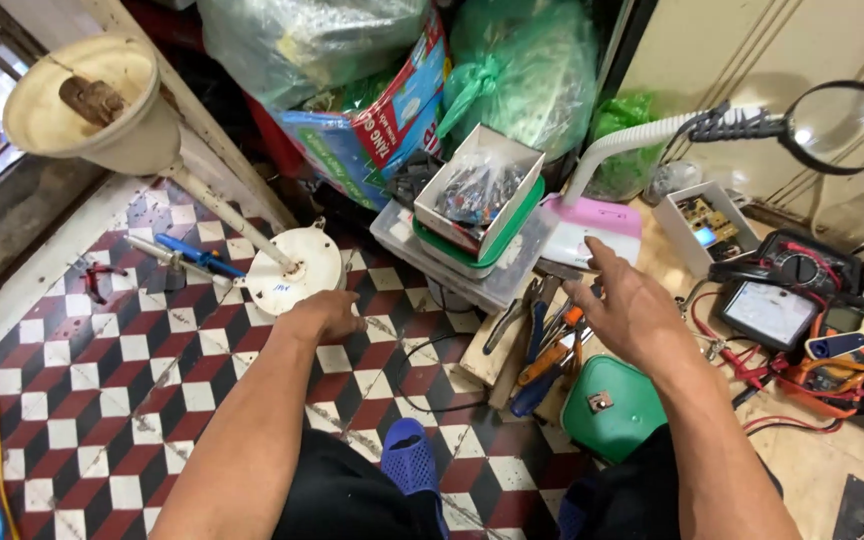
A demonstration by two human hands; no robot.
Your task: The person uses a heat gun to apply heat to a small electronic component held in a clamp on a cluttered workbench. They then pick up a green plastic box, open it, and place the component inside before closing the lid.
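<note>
My left hand rests with fingers curled on the edge of a round white fan motor housing that lies on the checkered floor tiles. A white pole runs from that housing up to a cream dish-shaped base. My right hand hovers open, fingers spread, above a heap of pliers and screwdrivers on a wooden board. It holds nothing.
A green plastic lid lies by my right forearm. Stacked boxes of small parts, a pink lamp base, a magnifier on a flexible arm, multimeters and red leads crowd the right. Blue-handled tool and blue slipper sit on the floor.
</note>
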